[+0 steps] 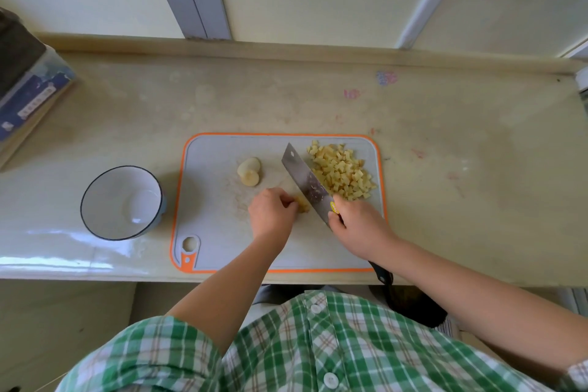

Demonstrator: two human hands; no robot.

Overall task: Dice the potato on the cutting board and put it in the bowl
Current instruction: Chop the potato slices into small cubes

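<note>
The bowl sits empty (dice heaped on the board); left fingers pinch potato, right fingers grasp the cleaver.

the left hand rests palm down, fingers curled and bunched toward the right. the right hand is closed in a fist-like grip, thumb pointing forward. both bare forearms reach forward from short checked sleeves, converging ahead of the torso.

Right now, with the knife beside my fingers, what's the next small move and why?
Probably bring the knife down through the small potato piece pinched under your left hand. It looks uncut, slices still wait, and the bowl holds no potato yet.
</note>
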